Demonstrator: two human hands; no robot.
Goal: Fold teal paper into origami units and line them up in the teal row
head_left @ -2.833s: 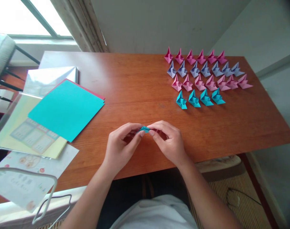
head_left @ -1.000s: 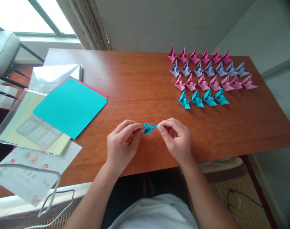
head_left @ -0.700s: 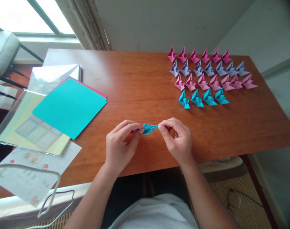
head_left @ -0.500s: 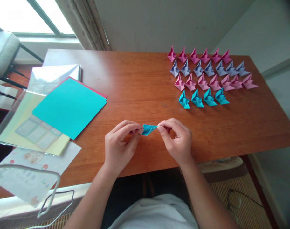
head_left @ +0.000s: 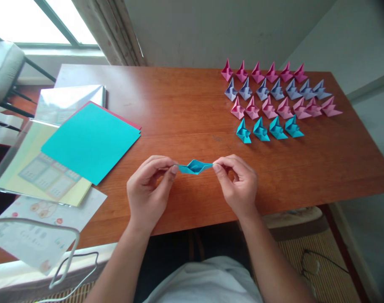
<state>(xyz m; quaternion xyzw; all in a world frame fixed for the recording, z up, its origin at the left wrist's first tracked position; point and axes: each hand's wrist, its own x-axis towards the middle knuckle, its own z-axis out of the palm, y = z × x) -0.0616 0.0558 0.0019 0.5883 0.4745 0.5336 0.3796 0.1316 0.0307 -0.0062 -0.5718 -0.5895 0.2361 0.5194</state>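
Note:
Between my hands is a small turquoise origami boat (head_left: 195,167), long and narrow with a pointed tip at each end and a hollow spread at its middle. My left hand (head_left: 150,189) pinches the left tip between thumb and fingers. The right tip is pinched the same way by my right hand (head_left: 238,183). Farther back on the right stand folded paper pieces in rows: turquoise ones (head_left: 260,129) nearest me, then pink (head_left: 268,108), lilac (head_left: 262,90) and magenta (head_left: 257,73) ones.
On the wooden table (head_left: 166,109), a stack of turquoise sheets (head_left: 91,143) lies at the left, over a clear sleeve with yellow paper (head_left: 70,195). A printed white sheet (head_left: 37,235) and a bent white tube (head_left: 37,221) are at lower left. A chair (head_left: 5,71) stands beyond.
My left hand has moved left, sliding out to the tip, and the origami boat now shows its full length with the middle spread. Earlier it was bunched between my fingertips.

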